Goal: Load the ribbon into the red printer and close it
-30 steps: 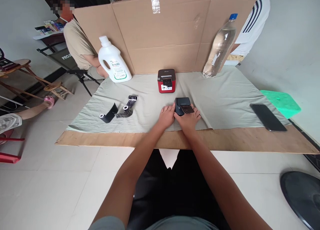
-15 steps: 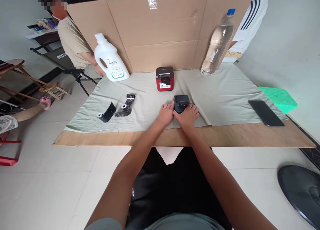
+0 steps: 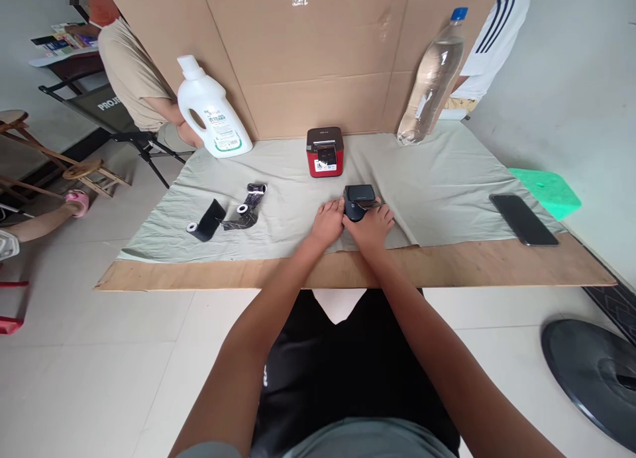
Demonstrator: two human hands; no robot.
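A small black device (image 3: 358,196) lies on the pale green cloth (image 3: 437,186) near the table's front middle. My right hand (image 3: 370,226) rests on its near side, fingers over its lower part. My left hand (image 3: 326,222) touches the device's left edge with its fingertips. Behind the device stands a red and black label printer (image 3: 324,152). To the left lie black ribbon rolls (image 3: 251,207) with white cores and a loose black strip (image 3: 206,221).
A white detergent jug (image 3: 209,113) and a clear water bottle (image 3: 431,80) lean on the cardboard wall (image 3: 318,54). A black phone (image 3: 523,219) lies at right, a green stool (image 3: 544,191) beyond it. People sit behind the cardboard. A black round base (image 3: 591,378) sits on the floor.
The flap at the device's near side, open a second ago, now lies shut under my right hand. Both hands stay at the device. The view has shifted slightly.
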